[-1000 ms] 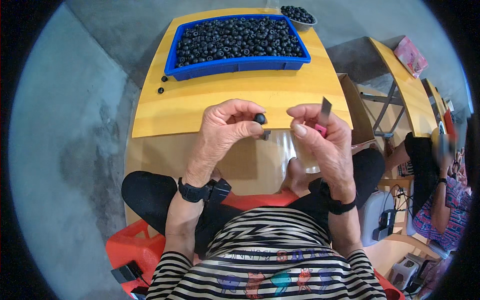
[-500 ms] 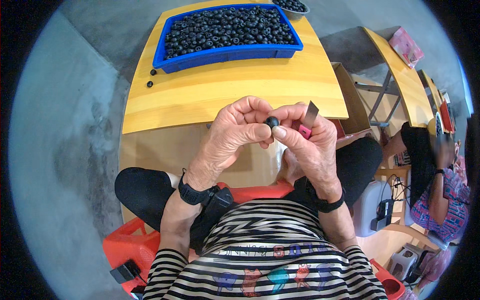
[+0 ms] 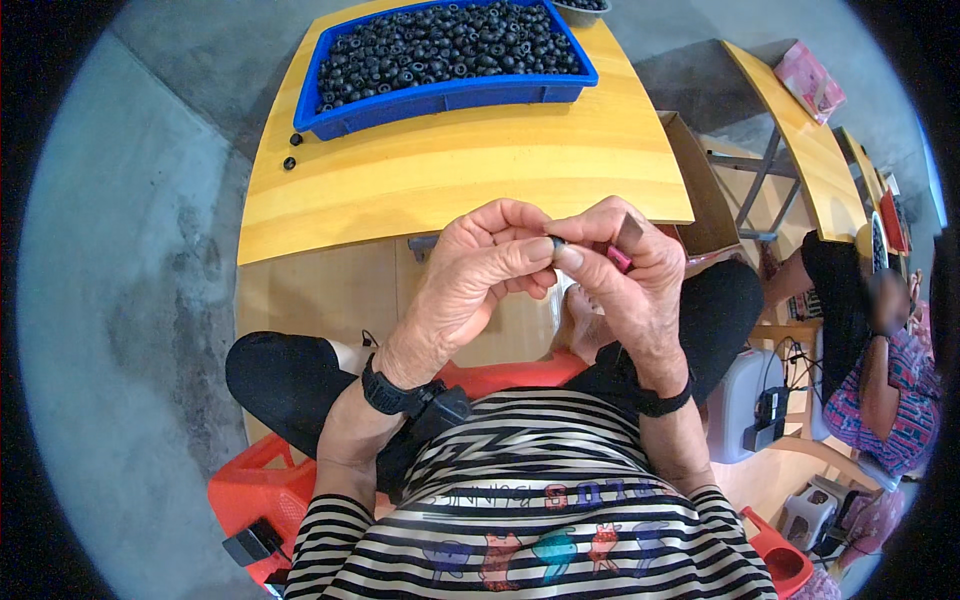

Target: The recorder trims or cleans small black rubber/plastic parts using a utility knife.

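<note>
A small black round part with a hollow look (image 3: 558, 243) is pinched between both hands in front of the table edge, mostly covered by the thumbs. My left hand (image 3: 480, 262) closes thumb and fingers on its left side. My right hand (image 3: 630, 280) grips its right side, and also keeps a small knife with a pink handle (image 3: 620, 259) between its fingers, the flat metal blade pointing up. Beyond the hands, a blue tray (image 3: 440, 98) heaped with similar black ring-like parts (image 3: 450, 45) stands on the yellow wooden table (image 3: 470, 160).
Two loose black parts (image 3: 289, 163) lie left of the tray. A metal bowl of black parts (image 3: 582, 14) is behind it. An open cardboard box (image 3: 690, 190) stands right of the table. Further right, a co-worker (image 3: 885, 390) sits near another table (image 3: 790, 140).
My fingers have turned and closed further over the black part, so less of it shows. The knife has tilted with my right hand. The view has shifted slightly.
</note>
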The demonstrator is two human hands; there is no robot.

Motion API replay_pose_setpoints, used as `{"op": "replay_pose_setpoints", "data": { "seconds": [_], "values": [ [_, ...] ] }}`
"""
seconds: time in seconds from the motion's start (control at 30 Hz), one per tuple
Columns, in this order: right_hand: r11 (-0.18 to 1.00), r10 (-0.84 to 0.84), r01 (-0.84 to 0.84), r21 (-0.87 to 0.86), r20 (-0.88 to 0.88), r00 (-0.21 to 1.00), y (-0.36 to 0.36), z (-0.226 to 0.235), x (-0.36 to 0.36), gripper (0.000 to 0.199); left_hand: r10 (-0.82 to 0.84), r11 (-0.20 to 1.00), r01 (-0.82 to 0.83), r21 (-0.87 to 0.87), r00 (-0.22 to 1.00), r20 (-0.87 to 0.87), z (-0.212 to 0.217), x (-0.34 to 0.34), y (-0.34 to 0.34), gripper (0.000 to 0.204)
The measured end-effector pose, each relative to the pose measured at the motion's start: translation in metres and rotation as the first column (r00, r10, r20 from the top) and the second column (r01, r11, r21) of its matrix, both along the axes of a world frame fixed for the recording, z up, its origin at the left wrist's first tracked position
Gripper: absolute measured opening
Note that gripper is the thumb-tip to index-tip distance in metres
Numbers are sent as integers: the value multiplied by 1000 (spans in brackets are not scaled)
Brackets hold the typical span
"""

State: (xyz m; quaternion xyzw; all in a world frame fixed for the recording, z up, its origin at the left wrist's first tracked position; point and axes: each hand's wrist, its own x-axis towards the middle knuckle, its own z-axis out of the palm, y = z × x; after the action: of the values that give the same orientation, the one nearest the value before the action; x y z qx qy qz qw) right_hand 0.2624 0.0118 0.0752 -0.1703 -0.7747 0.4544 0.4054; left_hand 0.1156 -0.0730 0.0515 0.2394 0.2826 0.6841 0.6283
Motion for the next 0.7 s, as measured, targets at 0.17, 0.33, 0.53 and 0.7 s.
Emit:
{"op": "replay_pose_setpoints", "data": {
  "seconds": [0.17,0.33,0.53,0.7],
  "values": [
    [986,29,-29,-161,-1,1000,0,2,1,11,-26,1000,26,6,999,23,-4,2,0,18],
    [985,33,-40,-171,-45,998,0,2,0,6,-1,999,1,-52,1000,-2,-5,6,0,23],
    [988,33,-30,-152,16,999,3,0,5,7,-4,997,6,-73,999,32,-6,8,1,23],
    [818,13,-61,-572,-88,996,-4,-5,12,20,7,999,-6,-41,1000,21,-2,10,-1,21]
  ]
}}
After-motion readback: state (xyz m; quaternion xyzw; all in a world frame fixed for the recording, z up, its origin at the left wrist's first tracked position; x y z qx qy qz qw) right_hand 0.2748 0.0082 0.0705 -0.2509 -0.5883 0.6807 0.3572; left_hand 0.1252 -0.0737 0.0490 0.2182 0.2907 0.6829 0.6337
